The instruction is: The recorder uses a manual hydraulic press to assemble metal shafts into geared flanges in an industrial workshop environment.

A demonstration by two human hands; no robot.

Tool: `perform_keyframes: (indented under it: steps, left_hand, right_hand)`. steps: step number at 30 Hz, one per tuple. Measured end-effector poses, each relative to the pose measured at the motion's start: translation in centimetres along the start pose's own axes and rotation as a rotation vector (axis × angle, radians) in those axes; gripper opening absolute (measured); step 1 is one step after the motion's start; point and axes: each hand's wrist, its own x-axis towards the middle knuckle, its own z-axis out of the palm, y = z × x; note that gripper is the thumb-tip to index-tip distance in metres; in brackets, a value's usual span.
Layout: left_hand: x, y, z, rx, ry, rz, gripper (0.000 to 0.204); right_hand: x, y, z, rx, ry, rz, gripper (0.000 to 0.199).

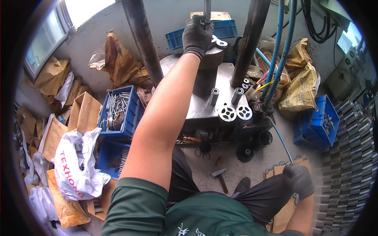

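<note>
1. Your left hand [197, 36] is up at 12 o'clock, gloved, fingers wrapped shut around the thin steel rod [206, 8] that hangs down between the two dark columns [141, 39] of the press.
2. The rod looks rigid and smooth, probably oily; grip it low, just above the round die [210, 59] it comes down onto, and let the glove supply the friction.
3. Your right hand [299, 180] is down at 4 o'clock beside your knee, fingers curled together over small metal rings [280, 163] lying on the cardboard [284, 220]. Whether it actually pinches one, I cannot tell; the glove hides it.
4. Those rings are light, hard and likely slippery; take one by its rim, not flat.
5. On the steel table [226, 84], two spoked discs [235, 113] sit at the near edge, with two short cylinders [225, 95] just behind. All dense and stiff: lift the discs by the edge, the cylinders around the barrel.
6. A hammer [219, 177] lies on the floor by your foot. A blue bin [118, 112] of steel pins stands at 9 o'clock.
</note>
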Motion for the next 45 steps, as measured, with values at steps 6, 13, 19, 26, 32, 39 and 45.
perform_keyframes:
  steps: [6, 13, 19, 26, 32, 39, 45]
  left_hand:
    - [1.4, -2.4, 0.3, -0.916, -0.352, -0.309, 0.042]
    - [2.8, -2.1, 0.7, -0.990, -0.474, -0.597, 0.045]
    - [3.5, -1.9, 0.5, -1.057, -0.422, -0.642, 0.039]
    - [2.7, -1.2, 0.0, -1.043, -0.414, -0.635, 0.039]
    - [3.1, -1.4, -0.2, -1.061, -0.411, -0.661, 0.038]
    - [2.9, -1.1, -0.3, -1.059, -0.406, -0.658, 0.037]
    - [2.8, -1.0, 0.0, -1.076, -0.407, -0.645, 0.038]
  right_hand:
    - [0.1, -0.6, 0.1, 0.115, 0.040, 0.083, 0.009]
    - [0.1, -0.8, -0.5, 0.142, 0.072, 0.107, 0.011]
    - [0.4, -0.6, -0.8, 0.181, 0.107, 0.104, 0.012]
    - [0.1, -0.5, -0.6, 0.200, 0.096, 0.154, 0.015]
    - [0.0, -0.3, -0.7, 0.212, 0.052, 0.160, 0.013]
    - [0.0, -0.2, -0.8, 0.206, 0.116, 0.128, 0.011]
    - [-0.1, -0.4, -0.9, 0.272, 0.088, 0.219, 0.015]
